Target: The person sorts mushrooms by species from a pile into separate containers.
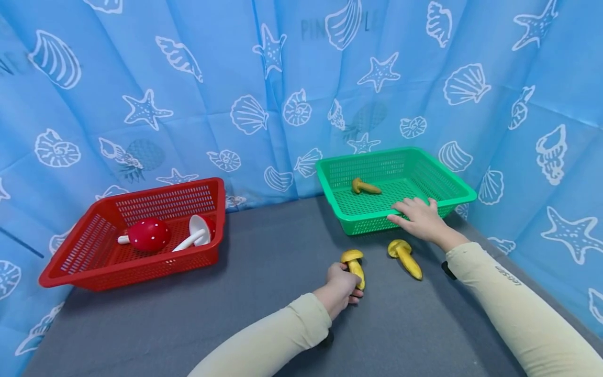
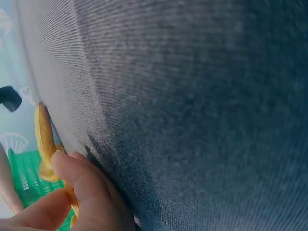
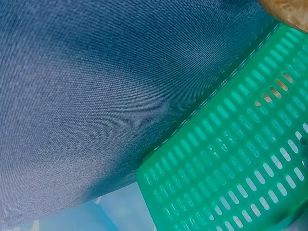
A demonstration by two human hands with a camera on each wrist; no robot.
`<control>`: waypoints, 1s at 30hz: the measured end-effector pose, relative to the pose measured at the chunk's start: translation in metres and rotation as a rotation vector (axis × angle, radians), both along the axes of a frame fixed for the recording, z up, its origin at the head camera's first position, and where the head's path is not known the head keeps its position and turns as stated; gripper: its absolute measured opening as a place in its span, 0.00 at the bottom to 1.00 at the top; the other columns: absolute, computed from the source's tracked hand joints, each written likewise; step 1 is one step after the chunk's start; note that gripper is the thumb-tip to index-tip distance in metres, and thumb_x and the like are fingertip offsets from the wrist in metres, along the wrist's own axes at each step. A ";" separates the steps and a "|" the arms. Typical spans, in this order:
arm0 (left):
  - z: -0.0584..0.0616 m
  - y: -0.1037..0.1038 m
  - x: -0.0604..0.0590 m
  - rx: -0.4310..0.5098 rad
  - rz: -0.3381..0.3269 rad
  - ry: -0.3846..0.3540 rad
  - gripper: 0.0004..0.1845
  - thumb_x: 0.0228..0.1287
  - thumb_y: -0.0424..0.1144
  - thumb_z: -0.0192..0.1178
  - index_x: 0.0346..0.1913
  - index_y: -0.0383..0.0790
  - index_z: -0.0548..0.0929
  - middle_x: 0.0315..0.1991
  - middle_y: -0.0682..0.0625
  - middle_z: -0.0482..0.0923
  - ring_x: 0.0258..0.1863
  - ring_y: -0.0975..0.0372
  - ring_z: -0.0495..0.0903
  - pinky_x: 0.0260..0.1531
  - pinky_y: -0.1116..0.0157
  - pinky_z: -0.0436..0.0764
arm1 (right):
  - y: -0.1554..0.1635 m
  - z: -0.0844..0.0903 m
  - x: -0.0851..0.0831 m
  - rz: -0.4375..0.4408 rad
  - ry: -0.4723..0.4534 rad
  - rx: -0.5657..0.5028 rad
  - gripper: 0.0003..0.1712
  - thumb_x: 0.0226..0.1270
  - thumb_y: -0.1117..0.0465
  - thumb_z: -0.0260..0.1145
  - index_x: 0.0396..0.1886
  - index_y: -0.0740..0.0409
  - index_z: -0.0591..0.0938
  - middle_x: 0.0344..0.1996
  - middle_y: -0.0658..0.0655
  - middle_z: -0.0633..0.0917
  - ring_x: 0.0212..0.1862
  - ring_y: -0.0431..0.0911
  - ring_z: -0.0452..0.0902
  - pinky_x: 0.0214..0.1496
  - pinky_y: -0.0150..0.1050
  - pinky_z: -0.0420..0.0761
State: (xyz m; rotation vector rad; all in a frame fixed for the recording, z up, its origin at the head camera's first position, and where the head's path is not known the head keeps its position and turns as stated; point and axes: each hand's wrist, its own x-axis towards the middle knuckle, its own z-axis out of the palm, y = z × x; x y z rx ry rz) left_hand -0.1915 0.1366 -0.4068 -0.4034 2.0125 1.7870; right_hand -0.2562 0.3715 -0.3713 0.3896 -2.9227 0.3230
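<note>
My left hand point(image 1: 340, 287) grips a yellow toy mushroom point(image 1: 356, 270) by its stem, its cap pointing away from me. In the left wrist view the thumb and fingers point(image 2: 86, 185) are curled round it, hiding most of it. Over the near rim of a green basket point(image 1: 372, 226) is my right hand point(image 1: 421, 220), fingers spread and nothing in its grasp. A second yellow mushroom point(image 1: 406, 259) lies on the table in front of that basket, below the right hand. Inside the basket lies a browner mushroom point(image 1: 366, 186).
At the left stands a red basket point(image 1: 214, 246) holding a red mushroom with white dots point(image 1: 149, 234) and another red one with a white underside point(image 1: 200, 230). Grey cloth covers the table point(image 1: 264, 262). A blue curtain point(image 1: 264, 131) with shell prints hangs behind.
</note>
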 end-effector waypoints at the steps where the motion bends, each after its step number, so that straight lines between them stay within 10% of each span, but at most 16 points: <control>1: 0.000 -0.001 -0.001 0.013 0.004 -0.008 0.17 0.58 0.19 0.57 0.49 0.35 0.71 0.26 0.43 0.74 0.09 0.64 0.71 0.06 0.72 0.69 | 0.000 0.000 0.000 0.000 -0.001 -0.002 0.26 0.75 0.47 0.54 0.59 0.63 0.77 0.55 0.69 0.76 0.58 0.66 0.66 0.60 0.76 0.44; 30: 0.028 -0.038 -0.001 0.229 -0.050 0.003 0.25 0.62 0.24 0.57 0.63 0.30 0.67 0.35 0.39 0.81 0.14 0.65 0.77 0.14 0.73 0.77 | -0.001 0.003 0.002 0.025 -0.009 -0.016 0.26 0.76 0.47 0.53 0.59 0.64 0.77 0.55 0.69 0.77 0.57 0.66 0.66 0.59 0.76 0.45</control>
